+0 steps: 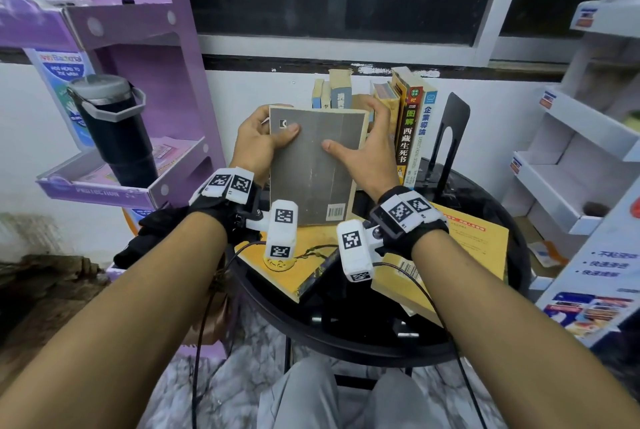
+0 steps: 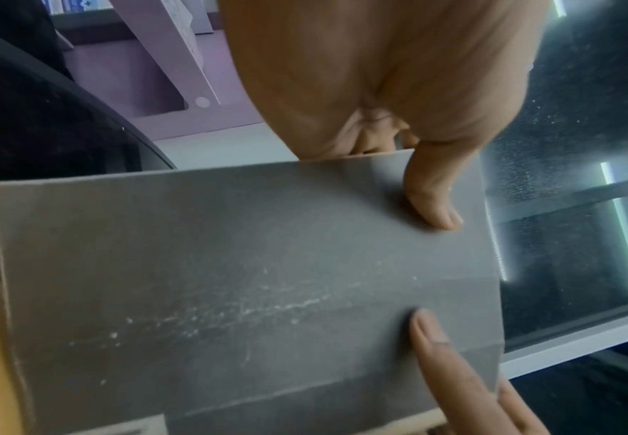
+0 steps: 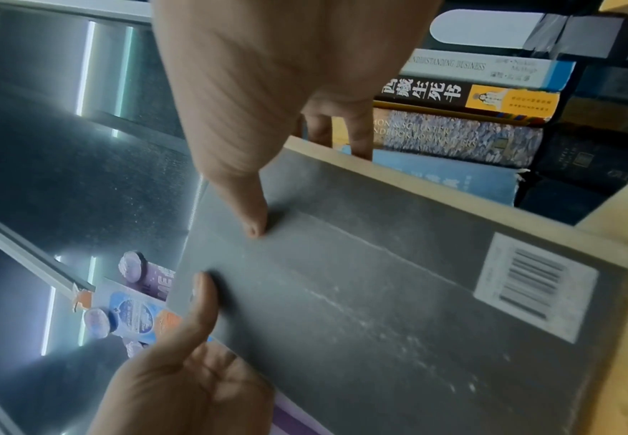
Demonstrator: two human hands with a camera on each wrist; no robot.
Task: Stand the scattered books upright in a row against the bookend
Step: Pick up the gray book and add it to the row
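At the centre of the head view, both hands hold 1 grey book (image 1: 313,165) up above a round black table (image 1: 485,193). The left hand (image 1: 258,141) and the right hand (image 1: 369,148) each clamp a side edge, thumbs on the cover. Behind, books stand upright (image 1: 410,124) beside a black bookend (image 1: 450,131). Yellow books (image 1: 474,248) lie flat at lower right.

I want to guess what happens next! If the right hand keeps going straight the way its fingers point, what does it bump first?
Probably the standing books. The right hand, gripping the grey book, points toward them and seems almost against them; depth is unclear.
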